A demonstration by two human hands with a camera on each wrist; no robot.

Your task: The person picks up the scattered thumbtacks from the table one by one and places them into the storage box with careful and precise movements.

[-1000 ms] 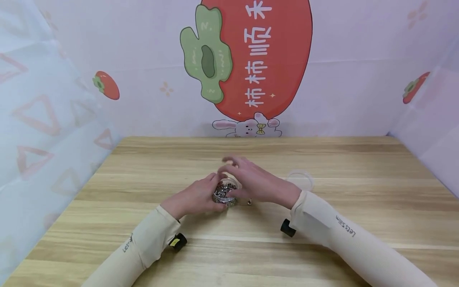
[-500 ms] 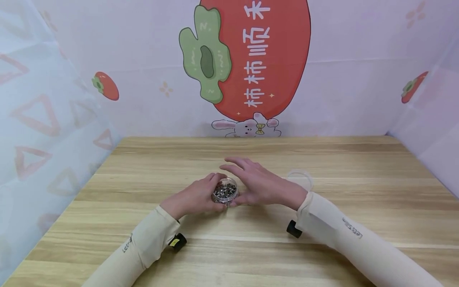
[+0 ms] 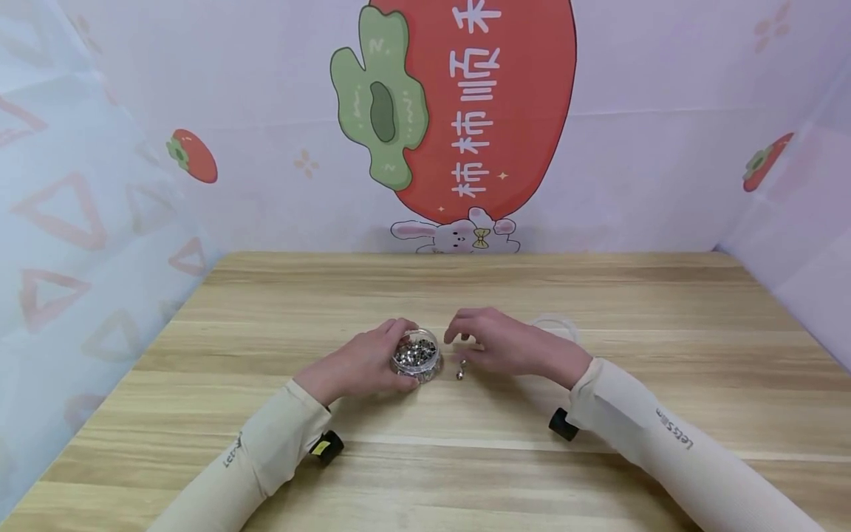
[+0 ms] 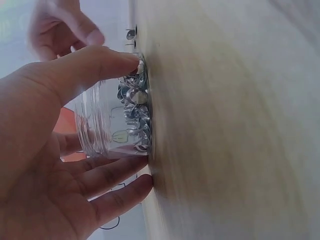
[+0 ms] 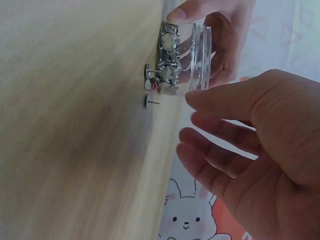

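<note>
In the head view my left hand (image 3: pixel 368 362) grips a clear round plastic jar (image 3: pixel 432 368) standing on the table. Its thumb is at the near side, its fingers round the far side. Silver thumbtacks (image 4: pixel 134 107) fill the lower part of the jar, which has no lid on. To the right of the jar hovers my right hand (image 3: pixel 508 343), its fingers loosely bent and nothing between them. A few loose thumbtacks (image 3: pixel 460 374) lie between the jar and that hand. One loose thumbtack (image 5: pixel 149 102) points its pin sideways in the right wrist view, matching that view's tilt.
Behind the right wrist lies a clear round lid (image 3: pixel 564 324), partly hidden by the arm. The wooden table (image 3: pixel 425 473) meets a printed backdrop (image 3: pixel 266 185) at its far edge. Fabric walls rise at left and right.
My right hand has drawn away from the jar to the right, its fingers curling in from a wider spread. The loose thumbtacks now show. My left hand keeps its hold on the jar.
</note>
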